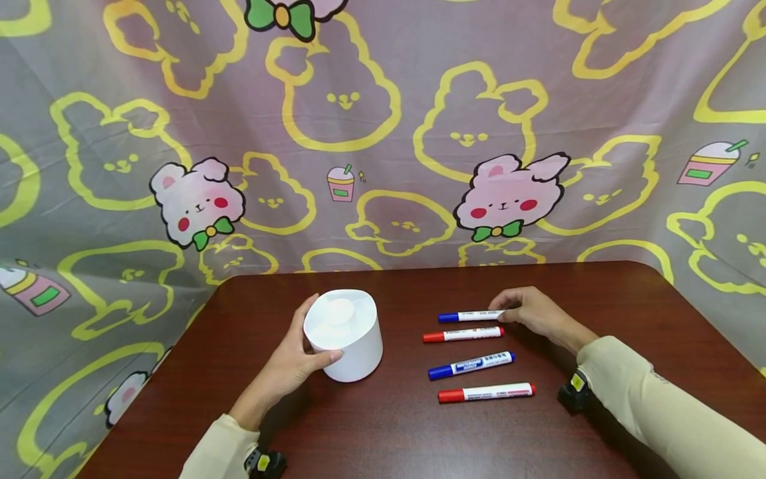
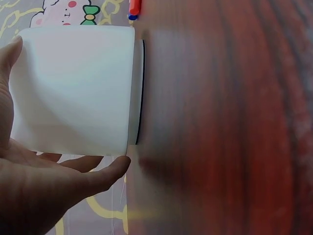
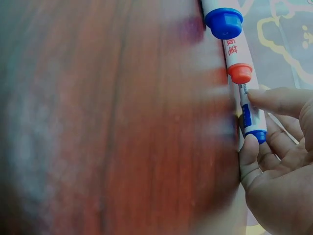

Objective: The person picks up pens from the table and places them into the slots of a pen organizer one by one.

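A white, round pen holder (image 1: 362, 352) with a slanted rim and compartments inside stands left of the table's middle. My left hand (image 1: 287, 359) grips its left side, thumb on the near wall; the left wrist view has the holder (image 2: 73, 93) between thumb and fingers (image 2: 93, 183). At the far right, my right hand (image 1: 535, 316) pinches the plain end of a blue-capped whiteboard marker (image 1: 467, 317), which lies about level. The right wrist view has thumb and fingertips around this marker (image 3: 256, 122). Its underside is hidden.
Nearer than the pinched marker lie a red marker (image 1: 463, 334), a blue whiteboard marker (image 1: 473, 365) and another red marker (image 1: 487, 393), caps leftward. They rest on a dark wooden table (image 1: 383, 439). A patterned curtain (image 1: 407, 159) hangs behind the far edge.
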`<state>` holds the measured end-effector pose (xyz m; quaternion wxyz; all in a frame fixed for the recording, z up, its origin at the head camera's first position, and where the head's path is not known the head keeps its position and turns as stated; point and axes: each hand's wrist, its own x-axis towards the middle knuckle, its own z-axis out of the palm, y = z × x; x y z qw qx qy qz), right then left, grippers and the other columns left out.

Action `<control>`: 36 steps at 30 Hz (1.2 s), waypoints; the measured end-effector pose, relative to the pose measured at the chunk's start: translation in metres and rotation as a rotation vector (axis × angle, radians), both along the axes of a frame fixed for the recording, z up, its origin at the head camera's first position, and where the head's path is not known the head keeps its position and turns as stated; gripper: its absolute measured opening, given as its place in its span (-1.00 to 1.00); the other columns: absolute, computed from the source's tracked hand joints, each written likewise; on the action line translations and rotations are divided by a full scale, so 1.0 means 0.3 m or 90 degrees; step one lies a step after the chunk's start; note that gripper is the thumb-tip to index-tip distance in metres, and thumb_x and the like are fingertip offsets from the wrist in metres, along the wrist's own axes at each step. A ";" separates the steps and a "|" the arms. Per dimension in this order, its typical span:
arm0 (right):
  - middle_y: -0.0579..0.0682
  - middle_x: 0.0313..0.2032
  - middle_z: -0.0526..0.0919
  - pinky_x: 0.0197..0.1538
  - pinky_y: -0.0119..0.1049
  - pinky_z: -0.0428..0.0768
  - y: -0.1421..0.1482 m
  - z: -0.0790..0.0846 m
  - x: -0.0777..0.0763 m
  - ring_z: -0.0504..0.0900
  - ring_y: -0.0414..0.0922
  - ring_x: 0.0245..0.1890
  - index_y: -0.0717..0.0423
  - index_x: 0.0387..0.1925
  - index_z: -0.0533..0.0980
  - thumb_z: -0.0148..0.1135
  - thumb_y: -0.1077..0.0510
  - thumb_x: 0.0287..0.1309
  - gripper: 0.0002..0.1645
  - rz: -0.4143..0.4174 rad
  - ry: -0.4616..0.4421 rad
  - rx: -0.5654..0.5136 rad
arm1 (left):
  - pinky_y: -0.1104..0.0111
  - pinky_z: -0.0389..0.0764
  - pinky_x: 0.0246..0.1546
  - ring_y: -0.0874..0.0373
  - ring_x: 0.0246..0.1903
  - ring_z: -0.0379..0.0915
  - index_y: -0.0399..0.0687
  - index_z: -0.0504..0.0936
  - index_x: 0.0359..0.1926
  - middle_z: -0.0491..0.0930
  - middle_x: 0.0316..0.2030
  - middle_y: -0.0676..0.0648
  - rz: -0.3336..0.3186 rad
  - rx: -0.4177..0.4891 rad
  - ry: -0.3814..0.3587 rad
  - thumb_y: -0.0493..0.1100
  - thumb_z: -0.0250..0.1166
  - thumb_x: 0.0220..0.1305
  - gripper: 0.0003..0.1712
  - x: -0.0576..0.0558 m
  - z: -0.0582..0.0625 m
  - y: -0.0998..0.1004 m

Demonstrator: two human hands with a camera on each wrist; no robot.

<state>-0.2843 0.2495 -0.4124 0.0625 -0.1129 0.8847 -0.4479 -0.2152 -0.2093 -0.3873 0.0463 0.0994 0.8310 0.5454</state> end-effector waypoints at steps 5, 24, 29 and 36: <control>0.14 -0.05 0.72 -0.18 -0.23 0.56 0.002 0.006 0.003 0.53 -0.02 -0.15 0.19 -0.07 0.73 0.37 0.24 0.30 -0.80 -0.013 -0.011 -0.003 | -0.04 0.37 0.41 -0.19 0.46 0.24 0.18 -0.18 0.67 0.16 0.53 -0.22 -0.002 -0.002 0.002 -0.20 0.57 0.19 0.31 -0.004 -0.003 -0.003; 0.09 -0.15 0.76 -0.14 -0.27 0.64 0.007 0.022 0.007 0.61 -0.05 -0.17 0.34 0.00 0.65 0.31 0.27 0.35 -0.74 -0.030 -0.039 -0.135 | -0.06 0.36 0.41 -0.20 0.47 0.21 0.19 -0.19 0.67 0.13 0.54 -0.21 -0.003 -0.007 -0.004 -0.19 0.56 0.20 0.30 0.002 0.003 -0.001; 0.14 -0.08 0.71 -0.09 -0.30 0.69 -0.011 0.040 0.022 0.64 -0.03 -0.14 0.35 -0.02 0.63 0.36 0.24 0.33 -0.72 -0.036 -0.030 -0.152 | -0.05 0.39 0.39 -0.20 0.46 0.22 0.19 -0.18 0.67 0.14 0.54 -0.22 -0.001 -0.013 0.001 -0.18 0.57 0.19 0.31 0.002 0.001 -0.005; -0.01 -0.13 0.71 -0.06 -0.30 0.72 -0.019 0.067 0.036 0.65 -0.04 -0.11 0.38 0.00 0.61 0.39 0.23 0.31 -0.67 -0.049 -0.003 -0.180 | -0.07 0.37 0.40 -0.21 0.47 0.21 0.18 -0.18 0.67 0.14 0.54 -0.22 -0.008 -0.004 0.003 -0.19 0.57 0.20 0.30 -0.002 -0.003 -0.006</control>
